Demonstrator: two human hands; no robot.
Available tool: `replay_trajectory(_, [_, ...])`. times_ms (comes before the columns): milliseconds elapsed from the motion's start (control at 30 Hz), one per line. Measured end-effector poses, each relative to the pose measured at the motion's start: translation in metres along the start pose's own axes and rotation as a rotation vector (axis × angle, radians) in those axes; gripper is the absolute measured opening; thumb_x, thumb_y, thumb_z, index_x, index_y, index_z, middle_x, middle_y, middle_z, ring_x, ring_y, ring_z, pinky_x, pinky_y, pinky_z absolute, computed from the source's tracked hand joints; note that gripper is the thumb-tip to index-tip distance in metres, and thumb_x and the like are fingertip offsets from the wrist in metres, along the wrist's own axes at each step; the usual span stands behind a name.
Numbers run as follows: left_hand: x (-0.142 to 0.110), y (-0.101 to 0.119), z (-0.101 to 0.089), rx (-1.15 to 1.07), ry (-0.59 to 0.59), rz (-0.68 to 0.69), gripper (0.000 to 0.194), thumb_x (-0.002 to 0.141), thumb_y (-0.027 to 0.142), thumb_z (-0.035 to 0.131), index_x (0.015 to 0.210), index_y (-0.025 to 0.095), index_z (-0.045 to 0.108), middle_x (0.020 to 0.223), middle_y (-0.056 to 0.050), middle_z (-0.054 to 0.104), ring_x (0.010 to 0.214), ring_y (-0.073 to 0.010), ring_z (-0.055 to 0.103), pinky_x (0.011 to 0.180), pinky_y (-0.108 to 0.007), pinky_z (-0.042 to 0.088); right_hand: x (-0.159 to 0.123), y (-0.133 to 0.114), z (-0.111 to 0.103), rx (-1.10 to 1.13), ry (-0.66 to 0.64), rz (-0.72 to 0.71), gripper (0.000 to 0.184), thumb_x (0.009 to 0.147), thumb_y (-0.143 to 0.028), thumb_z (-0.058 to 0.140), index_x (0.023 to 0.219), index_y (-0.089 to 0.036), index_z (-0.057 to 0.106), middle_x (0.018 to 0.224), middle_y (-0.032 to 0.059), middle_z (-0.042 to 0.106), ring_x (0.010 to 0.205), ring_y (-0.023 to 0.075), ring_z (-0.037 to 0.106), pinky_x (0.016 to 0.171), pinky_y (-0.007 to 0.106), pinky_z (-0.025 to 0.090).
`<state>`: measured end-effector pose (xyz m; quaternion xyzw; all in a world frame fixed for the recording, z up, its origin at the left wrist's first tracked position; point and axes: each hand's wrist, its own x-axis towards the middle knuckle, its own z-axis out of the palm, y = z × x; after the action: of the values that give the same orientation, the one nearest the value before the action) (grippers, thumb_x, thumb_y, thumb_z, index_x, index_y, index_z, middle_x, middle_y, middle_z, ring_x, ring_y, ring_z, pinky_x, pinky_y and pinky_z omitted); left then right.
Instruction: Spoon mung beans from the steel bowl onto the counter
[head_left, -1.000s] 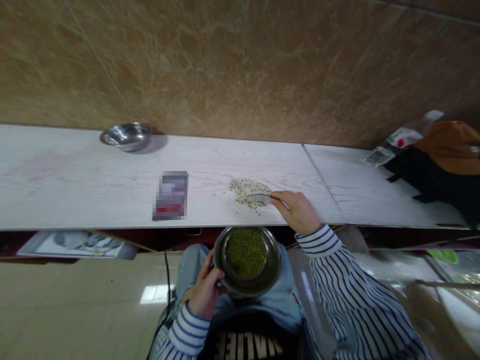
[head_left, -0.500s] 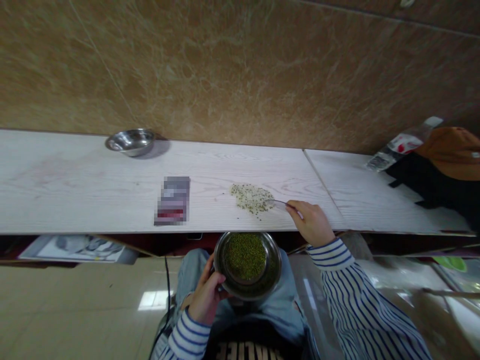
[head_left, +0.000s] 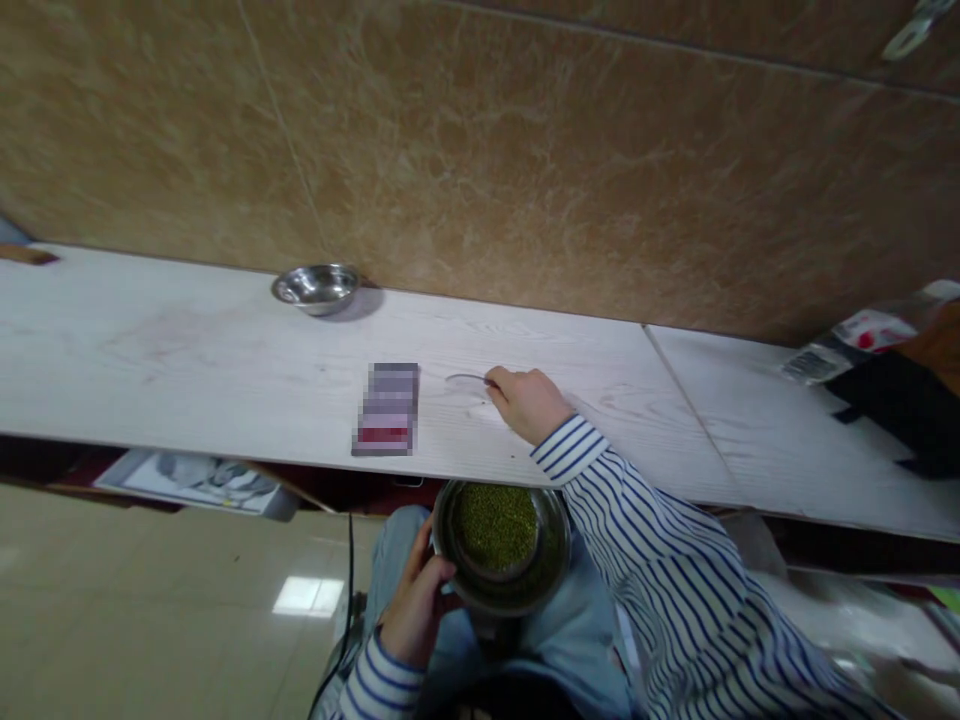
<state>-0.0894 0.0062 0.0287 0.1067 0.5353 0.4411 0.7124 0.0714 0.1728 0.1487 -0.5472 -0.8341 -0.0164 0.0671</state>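
My left hand (head_left: 416,600) grips the left rim of a metal bowl (head_left: 559,555) over my lap, just below the table's front edge. Small green beans (head_left: 496,525), like mung beans, lie in it. Over the table, my right hand (head_left: 529,405) is closed round the handle of a thin metal spoon (head_left: 466,378), whose tip points left, close to the surface. The hand and wrist cover the place where the heap of white and green grains lay. Left of the spoon lies a flat, blurred-out rectangle (head_left: 386,410).
A second metal bowl (head_left: 321,303) stands at the back of the white table (head_left: 187,370), by the brown wall. At the right lie a plastic bottle (head_left: 814,362) and a black item (head_left: 892,400). Papers (head_left: 199,478) rest in a compartment under the tabletop.
My right hand has moved left over the grain heap with the spoon, now hiding the heap. The left hand keeps its hold on the bowl. The view has shifted left.
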Motion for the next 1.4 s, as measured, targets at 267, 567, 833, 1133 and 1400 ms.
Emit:
replay_trajectory(267, [0.003, 0.005, -0.006, -0.027, 0.014, 0.039, 0.074, 0.059, 0.015, 0.055, 0.131, 0.029, 0.046, 0.106, -0.005, 0.062, 0.072, -0.0170, 0.058, 0.055, -0.030, 0.049, 0.035, -0.006, 0.018, -0.024, -0.084, -0.097, 0.025, 0.095, -0.029, 0.040, 0.104, -0.021, 0.062, 0.089, 0.0070, 0.071, 0.083, 0.0185, 0.064, 0.074, 0.030, 0.037])
replay_trajectory(567, [0.006, 0.010, -0.004, -0.036, -0.047, 0.024, 0.072, 0.061, 0.014, 0.056, 0.131, 0.028, 0.045, 0.110, -0.006, 0.061, 0.077, -0.0174, 0.060, 0.055, -0.027, 0.050, 0.023, 0.001, 0.010, 0.051, -0.169, -0.238, 0.022, 0.093, -0.028, 0.045, 0.105, -0.024, 0.064, 0.095, 0.0030, 0.071, 0.087, 0.0158, 0.064, 0.077, 0.027, 0.040])
replay_trajectory(833, [0.006, 0.010, 0.000, -0.042, -0.047, 0.047, 0.073, 0.060, 0.013, 0.056, 0.131, 0.028, 0.047, 0.098, -0.003, 0.062, 0.065, -0.0145, 0.059, 0.052, -0.029, 0.050, 0.009, 0.007, 0.010, 0.185, -0.173, -0.280, 0.022, 0.090, -0.026, 0.048, 0.103, -0.023, 0.066, 0.090, 0.0024, 0.072, 0.080, 0.0159, 0.064, 0.073, 0.027, 0.042])
replay_trajectory(1133, [0.003, 0.008, 0.002, -0.047, -0.047, 0.049, 0.076, 0.060, 0.012, 0.056, 0.134, 0.027, 0.045, 0.111, -0.007, 0.061, 0.066, -0.0152, 0.060, 0.047, -0.027, 0.050, 0.009, 0.017, 0.005, 0.226, -0.042, -0.109, 0.022, 0.090, -0.028, 0.049, 0.104, -0.022, 0.065, 0.094, 0.0031, 0.071, 0.082, 0.0163, 0.065, 0.076, 0.028, 0.045])
replay_trajectory(1400, [0.002, 0.011, 0.001, -0.025, -0.057, 0.043, 0.077, 0.061, 0.013, 0.055, 0.136, 0.027, 0.042, 0.102, -0.005, 0.062, 0.076, -0.0183, 0.060, 0.051, -0.027, 0.051, 0.014, 0.016, 0.015, 0.188, -0.075, -0.085, 0.023, 0.090, -0.029, 0.048, 0.104, -0.022, 0.065, 0.093, 0.0034, 0.072, 0.082, 0.0169, 0.065, 0.074, 0.028, 0.046])
